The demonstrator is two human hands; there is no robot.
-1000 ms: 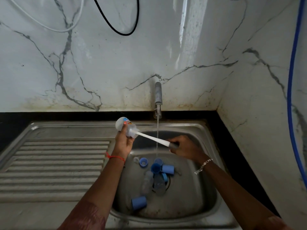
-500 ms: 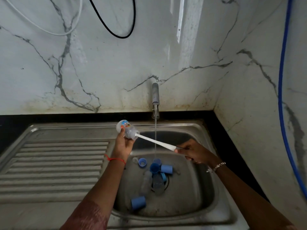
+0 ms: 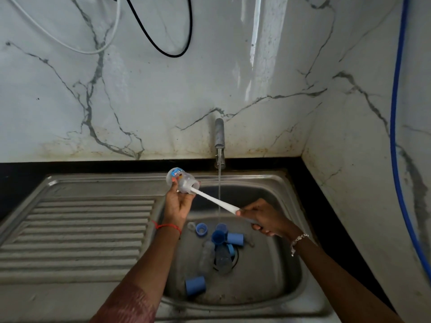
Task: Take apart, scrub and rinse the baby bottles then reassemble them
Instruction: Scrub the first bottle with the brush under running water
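Scrub step: L hand fingers gripped bottle, R hand fingers clenched round brush, head inside it. Next, prob.: pull brush out, rinse under tap.

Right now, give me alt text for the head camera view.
The left hand holds a clear baby bottle over a steel sink while the right hand grips a white bottle brush pushed into it. The tap runs; blue caps lie in the sink.
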